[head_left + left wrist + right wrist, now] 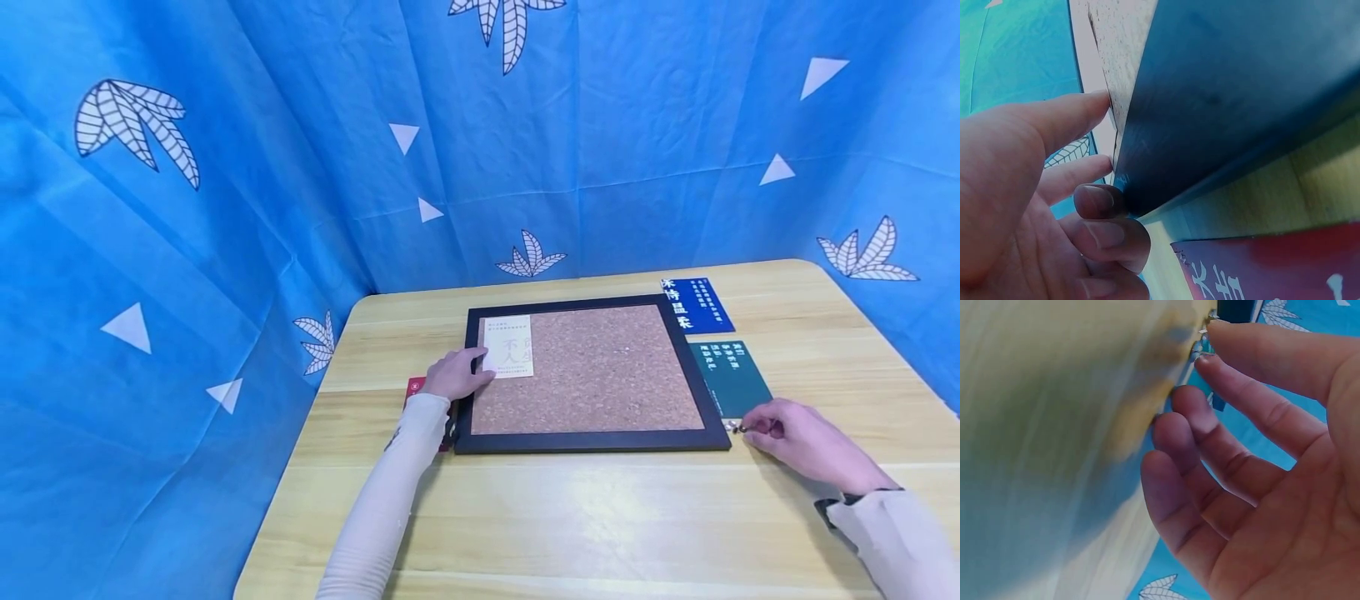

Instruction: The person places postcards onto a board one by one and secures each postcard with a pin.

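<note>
The right hand's grip (802,437) has thumb and forefinger at a few small metal pieces (732,427), the tips set close about them; I cannot tell whether one is pinched. The left hand's grip (452,374) is relaxed, thumb and forefinger extended to the left edge of the cream card (506,333). That card lies on the upper left part of the corkboard (592,383), inside its black frame (592,442). The small metal pieces lie just beside the frame's near right corner, by the near edge of the green card (731,387). The blue card (701,306) lies at the frame's far right corner, and the red card (415,387) lies along its left side, partly hidden by the left sleeve (390,492). All rest on a surface (570,533) of pale, striped wood grain, with rounded far corners and a glare in front of the frame. Around its far and left sides hangs blue cloth (480,142), creased, printed with white leaf sprigs and triangles
</note>
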Tool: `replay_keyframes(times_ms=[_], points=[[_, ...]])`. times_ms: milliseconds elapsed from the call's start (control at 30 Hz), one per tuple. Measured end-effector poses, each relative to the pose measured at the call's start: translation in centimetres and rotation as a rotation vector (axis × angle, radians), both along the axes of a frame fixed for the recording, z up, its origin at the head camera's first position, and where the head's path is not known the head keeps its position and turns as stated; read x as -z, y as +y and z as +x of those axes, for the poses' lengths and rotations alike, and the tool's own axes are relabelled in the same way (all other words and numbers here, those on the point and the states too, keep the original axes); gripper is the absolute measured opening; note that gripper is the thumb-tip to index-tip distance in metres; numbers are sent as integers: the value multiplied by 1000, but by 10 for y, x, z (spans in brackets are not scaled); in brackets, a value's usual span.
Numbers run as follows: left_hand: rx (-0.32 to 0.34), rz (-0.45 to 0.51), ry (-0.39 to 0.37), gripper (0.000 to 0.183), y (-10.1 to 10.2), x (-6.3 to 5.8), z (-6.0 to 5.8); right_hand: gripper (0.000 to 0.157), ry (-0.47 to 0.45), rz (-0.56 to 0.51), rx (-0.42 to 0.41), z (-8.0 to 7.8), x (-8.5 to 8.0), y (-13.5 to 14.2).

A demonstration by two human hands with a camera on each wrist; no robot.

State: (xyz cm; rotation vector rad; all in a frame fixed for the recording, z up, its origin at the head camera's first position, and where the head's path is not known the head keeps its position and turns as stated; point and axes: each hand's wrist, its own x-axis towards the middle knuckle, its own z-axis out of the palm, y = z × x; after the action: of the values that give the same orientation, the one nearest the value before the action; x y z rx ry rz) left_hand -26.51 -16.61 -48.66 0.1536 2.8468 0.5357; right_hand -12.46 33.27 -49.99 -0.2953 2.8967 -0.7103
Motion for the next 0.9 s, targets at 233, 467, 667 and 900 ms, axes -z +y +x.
replay_keyframes(times_ms=[233, 467, 667, 900], points=[[-6, 2, -17, 65, 0, 0, -1, 10, 4, 23, 15, -1, 1, -3], [-9, 4, -23, 65, 0, 1, -3, 7, -5, 42, 34, -3, 2, -3], [-4, 13, -16, 64, 0, -1, 0, 12, -18, 13, 64, -2, -4, -3], [1, 20, -8, 64, 0, -2, 1, 14, 25, -27, 107, -1, -11, -2]])
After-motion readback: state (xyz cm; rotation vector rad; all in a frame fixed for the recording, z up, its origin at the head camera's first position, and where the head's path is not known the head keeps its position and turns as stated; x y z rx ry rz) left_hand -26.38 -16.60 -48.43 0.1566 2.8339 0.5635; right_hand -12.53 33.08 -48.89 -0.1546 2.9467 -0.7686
